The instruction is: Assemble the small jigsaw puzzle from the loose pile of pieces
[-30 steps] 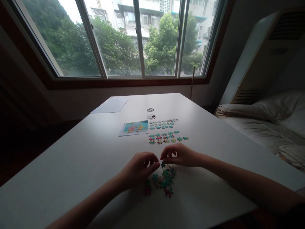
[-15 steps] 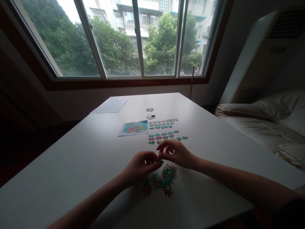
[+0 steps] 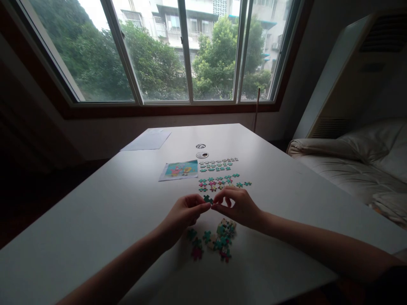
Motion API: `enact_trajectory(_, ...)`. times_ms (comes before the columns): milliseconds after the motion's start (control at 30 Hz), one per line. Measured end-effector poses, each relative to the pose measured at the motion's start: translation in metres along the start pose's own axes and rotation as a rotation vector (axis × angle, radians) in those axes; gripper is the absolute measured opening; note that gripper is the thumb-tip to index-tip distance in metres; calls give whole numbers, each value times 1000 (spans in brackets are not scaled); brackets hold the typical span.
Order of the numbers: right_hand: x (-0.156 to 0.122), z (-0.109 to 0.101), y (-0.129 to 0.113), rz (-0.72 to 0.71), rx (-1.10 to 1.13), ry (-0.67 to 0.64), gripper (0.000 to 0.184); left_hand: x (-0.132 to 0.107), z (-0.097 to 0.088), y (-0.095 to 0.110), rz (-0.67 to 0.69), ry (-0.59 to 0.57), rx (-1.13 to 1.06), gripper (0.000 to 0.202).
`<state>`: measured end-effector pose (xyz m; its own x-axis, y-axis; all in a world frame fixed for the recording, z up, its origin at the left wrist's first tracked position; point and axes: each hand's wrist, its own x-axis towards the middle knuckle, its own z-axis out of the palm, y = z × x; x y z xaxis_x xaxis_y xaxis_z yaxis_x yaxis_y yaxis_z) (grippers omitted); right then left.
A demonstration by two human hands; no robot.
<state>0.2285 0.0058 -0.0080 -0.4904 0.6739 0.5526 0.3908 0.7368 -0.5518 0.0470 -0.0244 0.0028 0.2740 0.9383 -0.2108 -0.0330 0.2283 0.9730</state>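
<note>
A dark green jigsaw puzzle piece (image 3: 207,198) is held up between my two hands above the white table. My left hand (image 3: 187,212) pinches it from the left with thumb and fingers. From the right, the thumb and index fingertip of my right hand (image 3: 238,205) close on its edge. Nearer to me lies a loose heap of puzzle pieces (image 3: 222,237), mostly green with some pink and cream. Beyond my hands, more pieces (image 3: 211,183) are spread in rows. Left of those rows is a picture sheet (image 3: 181,170) with colourful cartoon figures.
Two round discs (image 3: 202,155) lie farther back on the white table (image 3: 127,203). Some papers (image 3: 148,140) rest at its far left corner. A pale sofa (image 3: 337,169) stands to the right, and a window is ahead.
Both hands have moved slightly away from me and closer together, bringing the green piece up from near the heap. My right fingertips now meet the piece; before, they were curled just above it.
</note>
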Motion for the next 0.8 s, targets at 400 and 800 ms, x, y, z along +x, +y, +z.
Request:
enact_trajectory(400, 10, -22, 25, -49, -177, 143, 16, -6, 1, -7, 363, -151, 733, 15)
enact_trajectory(800, 13, -47, 68, -41, -308, 262, 20, -16, 0, -10, 538, -244, 1283, 18)
